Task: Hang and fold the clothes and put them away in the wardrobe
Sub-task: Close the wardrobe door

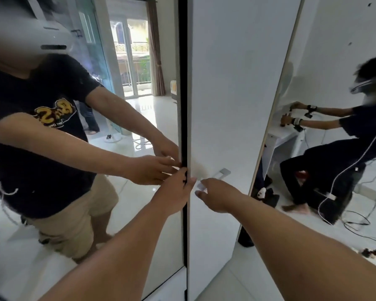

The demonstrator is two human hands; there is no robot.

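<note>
The wardrobe fills the view with both doors closed. Its left door is a mirror (139, 235) and its right door is plain white (226, 83). My left hand (176, 190) holds the mirror door's right edge, its fingertips curled into the dark gap (184, 105) between the doors. My right hand (214, 197) grips the lower end of the white bar handle (224, 172) on the white door. No clothes are in view.
The mirror reflects me and the tiled room behind me. To the right of the wardrobe a person (343, 148) sits at a white desk (280, 137). Cables (360, 224) trail over the floor there. A dark bag (267, 196) lies by the wardrobe's side.
</note>
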